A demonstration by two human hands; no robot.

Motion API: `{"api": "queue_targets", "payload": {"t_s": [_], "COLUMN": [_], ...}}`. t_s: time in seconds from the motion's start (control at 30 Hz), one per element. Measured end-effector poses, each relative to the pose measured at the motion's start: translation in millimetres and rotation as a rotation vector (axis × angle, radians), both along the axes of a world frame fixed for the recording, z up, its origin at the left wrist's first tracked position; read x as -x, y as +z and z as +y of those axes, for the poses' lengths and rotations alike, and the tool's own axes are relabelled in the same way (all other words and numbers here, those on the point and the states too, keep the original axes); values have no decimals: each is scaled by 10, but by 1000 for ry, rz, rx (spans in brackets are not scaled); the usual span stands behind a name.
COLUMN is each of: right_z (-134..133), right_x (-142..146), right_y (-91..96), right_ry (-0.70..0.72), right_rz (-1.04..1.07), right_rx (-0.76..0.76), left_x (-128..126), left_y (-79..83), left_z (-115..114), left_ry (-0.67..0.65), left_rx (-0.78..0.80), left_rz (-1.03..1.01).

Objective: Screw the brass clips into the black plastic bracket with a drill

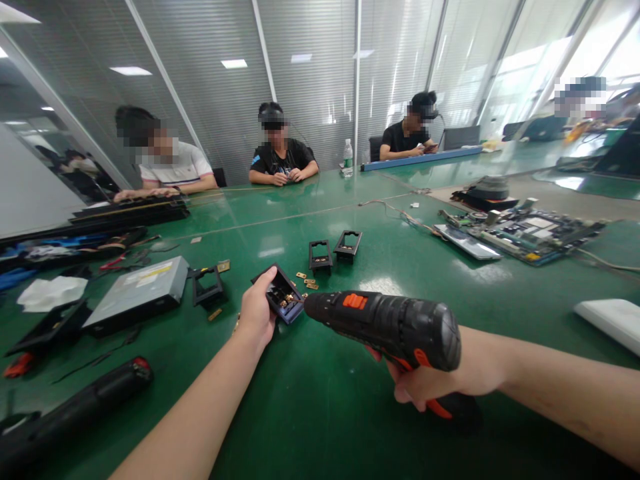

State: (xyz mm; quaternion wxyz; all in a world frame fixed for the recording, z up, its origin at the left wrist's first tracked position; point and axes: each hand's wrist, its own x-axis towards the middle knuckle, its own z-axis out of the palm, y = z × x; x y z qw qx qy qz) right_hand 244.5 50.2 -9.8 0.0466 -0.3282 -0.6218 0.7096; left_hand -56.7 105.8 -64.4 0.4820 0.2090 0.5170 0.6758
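Note:
My left hand [257, 313] grips a small black bracket [280, 293] with brass contacts, held tilted just above the green table [320, 400]. My right hand [425, 383] is closed round the grip of a black and orange electric screwdriver [390, 327]. Its tip points left and touches the bracket's inside. Several small brass plates [307, 281] lie on the table just beyond the bracket. Two more black brackets [320, 255] [347, 245] stand behind them.
A grey optical drive [137, 293] and another black bracket [207, 288] lie to the left. A second black screwdriver [75, 407] rests near left. A circuit board [525, 232] sits at right, a white slab [613, 320] beside it. Three people sit at the far side.

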Motion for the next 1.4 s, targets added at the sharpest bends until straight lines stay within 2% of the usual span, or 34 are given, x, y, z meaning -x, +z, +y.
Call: {"api": "queue_targets", "payload": {"t_s": [0.13, 0.33, 0.53, 0.83, 1.03, 1.4], "right_z": [2, -10, -12, 16, -2, -1], "right_x": [2, -4, 26, 2, 41, 48], "right_y": [13, 81, 10, -54, -36, 56], "right_ry": [12, -27, 6, 8, 39, 5], "right_rz": [7, -2, 4, 13, 10, -45], "right_rx": [-36, 17, -75, -5, -108, -19], "left_x": [6, 1, -1, 0, 0, 14], "left_y": [-7, -5, 13, 11, 19, 36], "left_z": [-1, -6, -10, -19, -28, -29], "left_ry": [-2, -6, -11, -21, -19, -28], "left_rx": [8, -6, 7, -4, -8, 23], "left_rz": [7, -1, -1, 14, 34, 4]}}
